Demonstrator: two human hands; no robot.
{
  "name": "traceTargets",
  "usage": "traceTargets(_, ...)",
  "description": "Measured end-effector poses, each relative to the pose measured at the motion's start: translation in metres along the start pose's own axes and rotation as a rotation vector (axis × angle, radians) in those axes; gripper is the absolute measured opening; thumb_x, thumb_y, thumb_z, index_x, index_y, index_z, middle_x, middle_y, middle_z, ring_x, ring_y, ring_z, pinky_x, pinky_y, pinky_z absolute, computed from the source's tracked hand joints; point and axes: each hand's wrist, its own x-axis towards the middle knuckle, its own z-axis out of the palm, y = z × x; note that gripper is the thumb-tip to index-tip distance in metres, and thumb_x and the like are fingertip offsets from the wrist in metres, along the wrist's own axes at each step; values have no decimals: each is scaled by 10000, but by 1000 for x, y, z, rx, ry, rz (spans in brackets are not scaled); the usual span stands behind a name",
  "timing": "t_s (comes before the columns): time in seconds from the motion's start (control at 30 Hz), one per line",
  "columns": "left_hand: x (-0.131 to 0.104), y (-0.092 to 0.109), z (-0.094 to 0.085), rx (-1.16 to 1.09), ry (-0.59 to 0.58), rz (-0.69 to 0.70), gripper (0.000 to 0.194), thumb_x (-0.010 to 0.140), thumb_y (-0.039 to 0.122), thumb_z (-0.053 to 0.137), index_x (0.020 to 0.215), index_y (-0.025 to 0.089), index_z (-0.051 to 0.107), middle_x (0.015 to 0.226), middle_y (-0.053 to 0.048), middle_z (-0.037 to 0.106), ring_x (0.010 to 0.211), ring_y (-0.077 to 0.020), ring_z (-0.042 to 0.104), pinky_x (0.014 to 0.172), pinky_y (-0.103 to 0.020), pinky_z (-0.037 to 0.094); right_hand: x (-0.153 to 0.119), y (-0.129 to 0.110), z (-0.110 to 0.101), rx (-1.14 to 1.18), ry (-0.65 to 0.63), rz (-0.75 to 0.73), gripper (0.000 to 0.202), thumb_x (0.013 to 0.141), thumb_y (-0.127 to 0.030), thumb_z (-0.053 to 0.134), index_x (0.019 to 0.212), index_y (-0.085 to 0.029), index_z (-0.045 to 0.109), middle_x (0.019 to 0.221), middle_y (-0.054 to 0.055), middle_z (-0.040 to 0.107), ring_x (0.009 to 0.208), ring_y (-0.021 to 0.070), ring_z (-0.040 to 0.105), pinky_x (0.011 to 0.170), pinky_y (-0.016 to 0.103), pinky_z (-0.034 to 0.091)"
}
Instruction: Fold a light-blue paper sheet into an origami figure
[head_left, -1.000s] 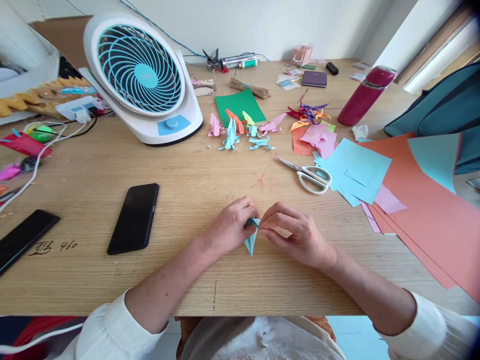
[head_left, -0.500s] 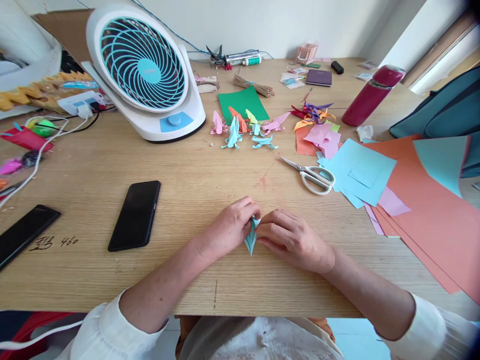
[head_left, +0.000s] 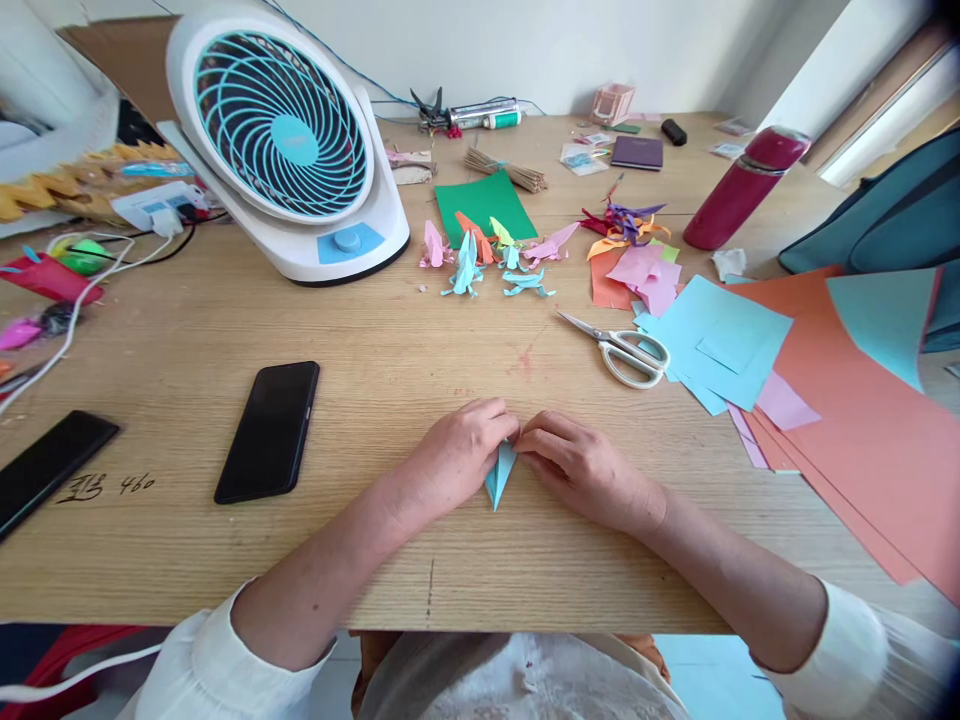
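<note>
A small folded light-blue paper [head_left: 499,476] lies near the front of the wooden table [head_left: 360,345], its narrow point toward my body. My left hand [head_left: 471,445] grips its upper left side with bent fingers. From the right, my right hand [head_left: 581,468] pinches the upper right edge, fingers closed together. Both hands' fingertips nearly meet at the top of the paper and hide that end.
White scissors [head_left: 634,358] lie right of centre beside blue sheets [head_left: 724,330] and large orange sheets [head_left: 877,440]. Folded paper figures [head_left: 466,265] stand by a green sheet [head_left: 487,205]. A fan [head_left: 292,150], a phone [head_left: 268,432] and a red bottle [head_left: 742,190] are around.
My right fingers have moved up along the paper to its top edge. More of the paper's lower right side shows, and its point has shifted slightly left.
</note>
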Motion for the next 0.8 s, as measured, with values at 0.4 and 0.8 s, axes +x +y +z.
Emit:
traceTargets(0.4, 3, -3, -1, -9, 30, -24, 125, 901, 107, 556, 939, 175, 654, 935, -41, 586, 926, -192, 562, 808, -312, 459, 1, 2, -2, -37, -25, -40, 226, 941, -79, 458, 979, -160, 666, 980, 100, 641, 893, 195, 595, 792, 340, 504)
traceTargets(0.8, -1, 2, -10, 23, -82, -125, 90, 835, 123, 625, 810, 197, 580, 899, 8, 633, 957, -211, 537, 822, -364, 358, 0, 0, -7, 118, 61, 95, 241, 914, -82, 493, 1035, -183, 675, 975, 76, 605, 830, 155, 593, 737, 285, 487)
